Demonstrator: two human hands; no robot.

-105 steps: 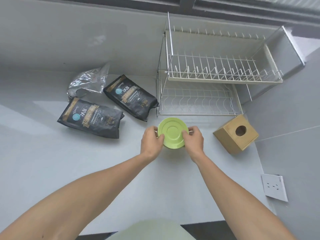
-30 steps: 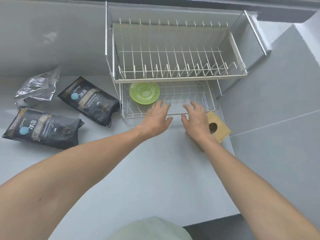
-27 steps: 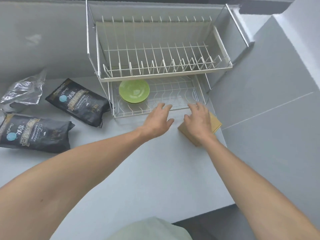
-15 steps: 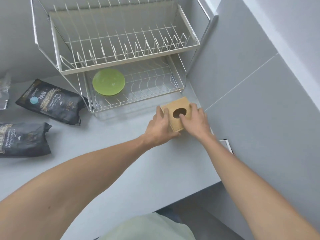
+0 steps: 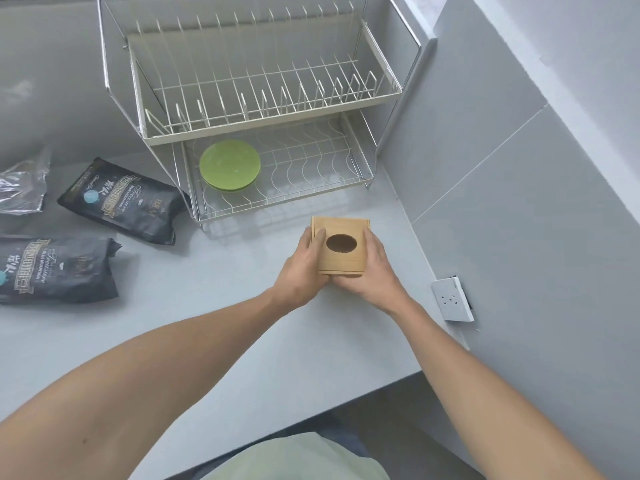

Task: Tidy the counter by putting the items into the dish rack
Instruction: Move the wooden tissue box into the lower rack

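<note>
Wooden box (image 5: pixel 341 249) now turned square between both hands.

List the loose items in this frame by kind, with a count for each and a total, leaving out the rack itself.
Green plate, on the dish rack's lower tier: 1
Wooden box, gripped between both hands: 1
Black printed bags on the counter: 2
Clear crinkled plastic bag at the left edge: 1
Total: 5
</note>
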